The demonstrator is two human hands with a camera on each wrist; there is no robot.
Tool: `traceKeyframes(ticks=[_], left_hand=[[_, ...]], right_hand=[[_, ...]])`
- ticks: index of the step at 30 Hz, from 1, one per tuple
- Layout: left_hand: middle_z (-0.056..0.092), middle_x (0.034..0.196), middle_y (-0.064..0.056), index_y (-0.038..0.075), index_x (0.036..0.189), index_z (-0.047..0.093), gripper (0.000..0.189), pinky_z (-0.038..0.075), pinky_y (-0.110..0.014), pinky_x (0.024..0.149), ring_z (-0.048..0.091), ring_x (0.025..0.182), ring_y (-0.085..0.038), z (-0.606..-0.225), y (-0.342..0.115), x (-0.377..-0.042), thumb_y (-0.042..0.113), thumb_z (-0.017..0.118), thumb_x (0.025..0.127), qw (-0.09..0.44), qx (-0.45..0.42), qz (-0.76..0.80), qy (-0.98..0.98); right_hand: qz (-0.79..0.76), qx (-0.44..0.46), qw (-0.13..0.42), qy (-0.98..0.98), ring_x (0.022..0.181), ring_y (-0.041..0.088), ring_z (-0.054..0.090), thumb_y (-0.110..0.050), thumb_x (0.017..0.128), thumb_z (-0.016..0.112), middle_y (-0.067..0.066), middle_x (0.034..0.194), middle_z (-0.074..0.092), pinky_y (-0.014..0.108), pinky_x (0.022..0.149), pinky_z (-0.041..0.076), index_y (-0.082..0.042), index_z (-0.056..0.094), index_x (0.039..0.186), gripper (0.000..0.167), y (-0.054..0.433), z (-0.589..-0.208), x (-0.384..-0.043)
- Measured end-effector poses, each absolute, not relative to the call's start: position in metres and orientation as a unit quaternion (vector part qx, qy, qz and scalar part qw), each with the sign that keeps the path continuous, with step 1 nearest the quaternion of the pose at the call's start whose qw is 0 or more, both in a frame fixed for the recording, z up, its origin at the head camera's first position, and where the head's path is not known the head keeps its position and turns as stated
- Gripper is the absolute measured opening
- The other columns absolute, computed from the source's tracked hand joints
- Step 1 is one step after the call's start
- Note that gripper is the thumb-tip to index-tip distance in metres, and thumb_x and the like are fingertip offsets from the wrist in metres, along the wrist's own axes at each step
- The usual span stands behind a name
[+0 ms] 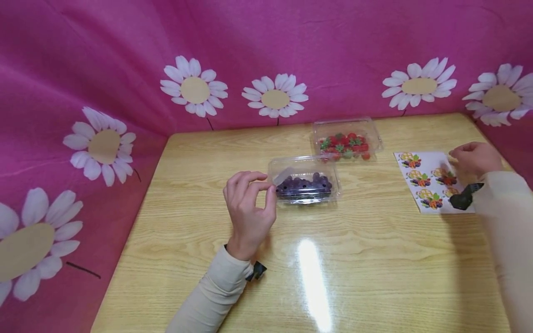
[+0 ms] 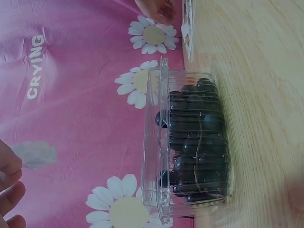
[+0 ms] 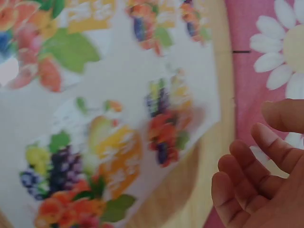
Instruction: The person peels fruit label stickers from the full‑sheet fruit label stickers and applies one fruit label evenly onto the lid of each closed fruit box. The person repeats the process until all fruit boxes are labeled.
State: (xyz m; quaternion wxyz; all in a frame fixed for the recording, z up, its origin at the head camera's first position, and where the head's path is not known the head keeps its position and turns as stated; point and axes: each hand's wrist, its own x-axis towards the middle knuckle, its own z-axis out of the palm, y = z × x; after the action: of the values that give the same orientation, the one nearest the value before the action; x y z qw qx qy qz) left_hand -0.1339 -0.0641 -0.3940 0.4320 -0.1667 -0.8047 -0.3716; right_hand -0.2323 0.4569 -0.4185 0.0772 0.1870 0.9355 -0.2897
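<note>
My left hand [image 1: 251, 208] pinches a translucent, whitish sticker [image 2: 38, 154] between thumb and fingertips. In the head view it overlaps the left end of a clear clamshell box of dark grapes [image 1: 306, 185], whose lid is down. To the right, my right hand [image 1: 479, 156] hovers by the upper right edge of a white sheet of fruit stickers [image 1: 421, 178]. Its fingers [image 3: 237, 154] are loosely bent, with nothing between them and the thumb. The black wrist camera covers the sheet's lower right corner in the head view.
Behind the grapes stands a second clear box, holding red strawberries [image 1: 347, 143]. Both boxes and the sheet rest on a light wooden table [image 1: 200, 222]. A pink cloth with white daisies [image 1: 333, 51] hangs around the table's back and sides.
</note>
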Motion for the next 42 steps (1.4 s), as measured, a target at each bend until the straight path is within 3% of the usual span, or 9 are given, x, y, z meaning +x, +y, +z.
traceKeyframes(ticks=[4, 7, 10, 12, 16, 23, 30, 34, 42], left_hand=[[0.071, 0.097, -0.008, 0.004, 0.076, 0.071, 0.009, 0.038, -0.046, 0.090, 0.056, 0.105, -0.029, -0.394, -0.065, -0.135, 0.008, 0.071, 0.084, 0.433, -0.168, -0.370, -0.805], [0.071, 0.096, -0.008, 0.004, 0.076, 0.071, 0.008, 0.038, -0.046, 0.091, 0.056, 0.105, -0.029, -0.393, -0.065, -0.135, 0.008, 0.072, 0.083, 0.436, -0.169, -0.365, -0.805], [0.071, 0.096, -0.008, 0.004, 0.075, 0.070, 0.008, 0.038, -0.046, 0.091, 0.056, 0.105, -0.030, -0.393, -0.066, -0.137, 0.007, 0.072, 0.082, 0.438, -0.169, -0.361, -0.806], [0.072, 0.097, -0.007, 0.004, 0.075, 0.071, 0.008, 0.038, -0.046, 0.091, 0.056, 0.105, -0.029, -0.393, -0.066, -0.137, 0.007, 0.072, 0.082, 0.437, -0.167, -0.361, -0.807], [0.072, 0.097, -0.007, 0.004, 0.075, 0.071, 0.007, 0.038, -0.045, 0.091, 0.056, 0.104, -0.029, -0.394, -0.067, -0.139, 0.006, 0.072, 0.081, 0.438, -0.165, -0.359, -0.808], [0.071, 0.096, -0.007, 0.005, 0.071, 0.068, 0.009, 0.038, -0.046, 0.090, 0.056, 0.103, -0.030, -0.394, -0.068, -0.144, 0.005, 0.072, 0.078, 0.461, -0.175, -0.339, -0.801], [0.071, 0.097, -0.007, 0.003, 0.071, 0.069, 0.008, 0.038, -0.046, 0.092, 0.056, 0.106, -0.030, -0.394, -0.069, -0.147, 0.004, 0.072, 0.079, 0.458, -0.174, -0.319, -0.811], [0.071, 0.097, -0.007, 0.003, 0.071, 0.069, 0.007, 0.038, -0.047, 0.092, 0.057, 0.106, -0.030, -0.396, -0.068, -0.147, 0.003, 0.072, 0.077, 0.462, -0.177, -0.310, -0.812], [0.071, 0.097, -0.007, 0.004, 0.070, 0.069, 0.008, 0.038, -0.047, 0.093, 0.057, 0.107, -0.031, -0.398, -0.064, -0.151, 0.004, 0.071, 0.078, 0.478, -0.187, -0.287, -0.808]], right_hand=[[-0.286, 0.200, 0.056, 0.935, 0.107, 0.046, 0.043, -0.046, 0.100, 0.040, 0.038, 0.130, 0.043, 0.046, 0.074, 0.043, 0.011, 0.044, 0.132, 0.065, 0.447, -0.409, -0.234], [-0.289, 0.191, 0.034, 0.938, 0.096, 0.035, 0.051, -0.047, 0.100, 0.042, 0.033, 0.116, 0.053, 0.039, 0.070, 0.043, 0.008, 0.047, 0.131, 0.064, 0.441, -0.403, -0.235], [-0.301, 0.175, 0.019, 0.937, 0.080, 0.013, 0.053, -0.050, 0.098, 0.044, 0.010, 0.089, 0.063, 0.029, 0.065, 0.042, 0.006, 0.050, 0.130, 0.065, 0.435, -0.397, -0.235], [-0.315, 0.161, 0.018, 0.935, 0.074, 0.001, 0.049, -0.052, 0.098, 0.045, -0.011, 0.079, 0.058, 0.025, 0.063, 0.043, 0.004, 0.050, 0.130, 0.065, 0.432, -0.393, -0.234], [-0.338, 0.144, 0.017, 0.930, 0.073, -0.003, 0.047, -0.054, 0.097, 0.045, -0.029, 0.075, 0.047, 0.021, 0.062, 0.044, 0.001, 0.050, 0.130, 0.065, 0.422, -0.388, -0.230], [-0.377, 0.110, -0.018, 0.919, 0.068, -0.011, 0.049, -0.049, 0.098, 0.049, -0.037, 0.073, 0.047, 0.014, 0.061, 0.044, -0.008, 0.057, 0.116, 0.045, 0.389, -0.379, -0.224], [-0.394, 0.065, -0.022, 0.917, 0.073, -0.011, 0.052, -0.044, 0.101, 0.049, -0.036, 0.079, 0.051, 0.013, 0.063, 0.046, -0.007, 0.057, 0.120, 0.042, 0.354, -0.367, -0.215], [-0.407, 0.050, -0.031, 0.911, 0.074, -0.010, 0.055, -0.041, 0.101, 0.050, -0.035, 0.080, 0.054, 0.014, 0.064, 0.047, -0.013, 0.060, 0.113, 0.032, 0.341, -0.365, -0.209], [-0.415, 0.024, -0.030, 0.909, 0.074, -0.011, 0.056, -0.037, 0.101, 0.051, -0.034, 0.080, 0.054, 0.012, 0.064, 0.049, -0.003, 0.059, 0.118, 0.038, 0.314, -0.361, -0.202]])
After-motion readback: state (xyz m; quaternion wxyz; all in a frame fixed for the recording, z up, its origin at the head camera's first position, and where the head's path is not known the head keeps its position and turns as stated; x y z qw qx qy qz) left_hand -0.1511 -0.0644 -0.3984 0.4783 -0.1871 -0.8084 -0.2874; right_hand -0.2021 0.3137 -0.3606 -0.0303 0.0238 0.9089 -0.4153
